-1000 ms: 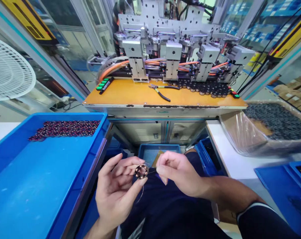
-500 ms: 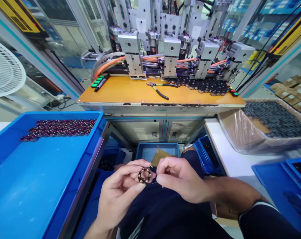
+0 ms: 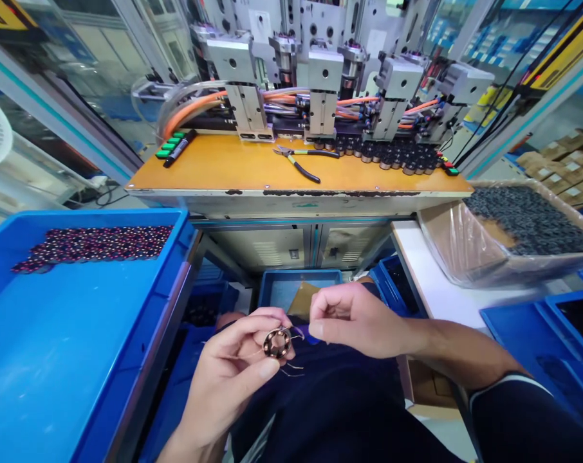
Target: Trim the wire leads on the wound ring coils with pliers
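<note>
1. the left hand [image 3: 238,366] pinches a copper-wound ring [image 3: 267,345] between thumb and fingers, the ring's open middle showing.
2. thin wire ends [image 3: 295,367] stick out from the ring, just past the left thumb.
3. the right hand [image 3: 352,321] is just beside the ring, fingers curled in toward the thumb; whether it grips a wire, i cannot tell.
4. beyond both hands, cutting pliers [image 3: 292,154] lie on an orange worktop [image 3: 224,167], near black-topped parts [image 3: 385,155].
5. left of the left hand, a blue tray [image 3: 79,321] holds small speckled parts [image 3: 103,244].
6. right of the right hand stands a carton [image 3: 470,260] of dark parts [image 3: 537,218].
</note>
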Tool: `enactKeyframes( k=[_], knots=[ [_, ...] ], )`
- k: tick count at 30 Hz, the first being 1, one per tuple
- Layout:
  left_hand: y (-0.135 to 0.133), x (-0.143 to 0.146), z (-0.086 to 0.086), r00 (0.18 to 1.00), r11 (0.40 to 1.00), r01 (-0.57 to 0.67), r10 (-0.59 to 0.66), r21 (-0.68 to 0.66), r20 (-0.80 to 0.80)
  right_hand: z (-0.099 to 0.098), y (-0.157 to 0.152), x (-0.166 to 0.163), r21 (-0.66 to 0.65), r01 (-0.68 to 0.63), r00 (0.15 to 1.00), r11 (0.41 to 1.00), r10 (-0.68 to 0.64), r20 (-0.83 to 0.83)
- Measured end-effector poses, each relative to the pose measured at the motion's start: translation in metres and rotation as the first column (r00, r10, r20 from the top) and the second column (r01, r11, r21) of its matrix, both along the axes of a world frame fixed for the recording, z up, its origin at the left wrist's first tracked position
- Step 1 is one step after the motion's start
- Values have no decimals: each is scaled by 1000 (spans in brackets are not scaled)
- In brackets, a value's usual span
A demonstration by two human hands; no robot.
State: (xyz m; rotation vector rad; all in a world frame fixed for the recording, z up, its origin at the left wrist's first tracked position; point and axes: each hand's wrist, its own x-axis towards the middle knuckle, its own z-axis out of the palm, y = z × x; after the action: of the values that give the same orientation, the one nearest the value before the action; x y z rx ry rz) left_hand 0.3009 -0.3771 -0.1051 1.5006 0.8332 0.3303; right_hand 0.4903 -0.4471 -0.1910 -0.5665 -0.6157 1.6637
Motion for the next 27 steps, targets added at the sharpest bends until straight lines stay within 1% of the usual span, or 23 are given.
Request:
enactKeyframes(
  k=[2, 4, 6, 8, 10, 11, 12, 13, 14, 16, 17, 18, 19, 20, 21, 22, 24, 25, 27],
  knots=[
    [1, 2, 2, 1000, 1000, 16, -16, 8, -25, 1, 0, 5, 3, -37, 999, 999, 37, 0],
    [1, 5, 3, 998, 999, 27, -24, 38, -65, 3, 1, 6, 46, -69, 997, 997, 70, -17],
    [0, 6, 5, 995, 998, 31, -26, 51, -99, 4, 2, 6, 80, -72, 997, 994, 72, 4],
    [0, 6, 7, 993, 998, 46, -42, 32, -115, 2, 2, 9, 80, -60, 995, 995, 54, 80],
    [0, 7, 11, 991, 998, 61, -62, -8, -118, -1, 3, 16, 86, -59, 977, 995, 40, 208],
    [1, 7, 12, 990, 997, 70, -73, -28, -120, -2, 5, 21, 111, -57, 961, 992, 25, 275],
    [1, 9, 14, 988, 995, 83, -88, -48, -127, -2, 7, 25, 165, -45, 942, 985, -13, 335],
    [1, 11, 14, 985, 993, 95, -103, -63, -137, -1, 11, 29, 250, -25, 922, 968, -74, 381],
    [1, 13, 15, 983, 991, 111, -121, -72, -141, 0, 14, 32, 357, -14, 905, 934, -141, 402],
    [0, 19, 16, 978, 984, 155, -166, -88, -127, 3, 23, 33, 556, -37, 885, 830, -231, 403],
    [-2, 21, 16, 976, 980, 173, -184, -103, -119, 5, 27, 31, 624, -73, 889, 778, -233, 394],
    [-3, 22, 16, 974, 975, 183, -198, -125, -112, 6, 30, 29, 668, -102, 899, 737, -219, 380],
    [-5, 23, 16, 974, 971, 186, -203, -150, -105, 7, 32, 26, 690, -118, 909, 714, -202, 365],
    [-6, 23, 17, 974, 969, 182, -201, -168, -104, 9, 33, 23, 692, -113, 916, 712, -196, 351],
    [-7, 22, 17, 976, 971, 171, -190, -165, -102, 10, 32, 20, 674, -89, 917, 733, -204, 343],
    [-8, 20, 18, 980, 977, 155, -170, -146, -100, 11, 30, 18, 641, -56, 913, 765, -220, 343],
    [-8, 16, 19, 988, 992, 111, -117, -62, -96, 13, 23, 17, 531, 6, 895, 847, -241, 375],
    [-7, 13, 19, 991, 996, 87, -88, -11, -99, 14, 19, 17, 460, 22, 893, 888, -224, 391],
    [-6, 9, 18, 994, 996, 54, -47, 70, -99, 17, 11, 18, 306, 11, 912, 952, -135, 387]
  ],
)
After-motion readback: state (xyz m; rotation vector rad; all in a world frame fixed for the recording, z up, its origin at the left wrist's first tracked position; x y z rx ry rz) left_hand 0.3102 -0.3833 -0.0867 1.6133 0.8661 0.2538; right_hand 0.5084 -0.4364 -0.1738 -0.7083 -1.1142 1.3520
